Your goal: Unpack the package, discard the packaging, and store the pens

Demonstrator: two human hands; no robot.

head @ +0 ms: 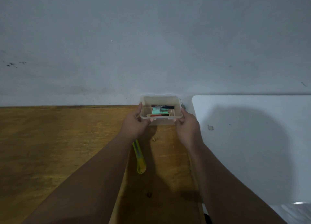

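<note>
Wooden table (50,139) meets grey wall (151,38) where left hand (134,122) and right hand (186,124), apart, grip the near corners of the clear box (159,98) at its far edge, pens (162,106) inside; likely light, stiff, slick, best held by the rim.

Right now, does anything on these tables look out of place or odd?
A yellow utility knife lies loose on the wooden table, partly under the left forearm; blade state unclear. A small pale scrap sits alone on the white table.
</note>
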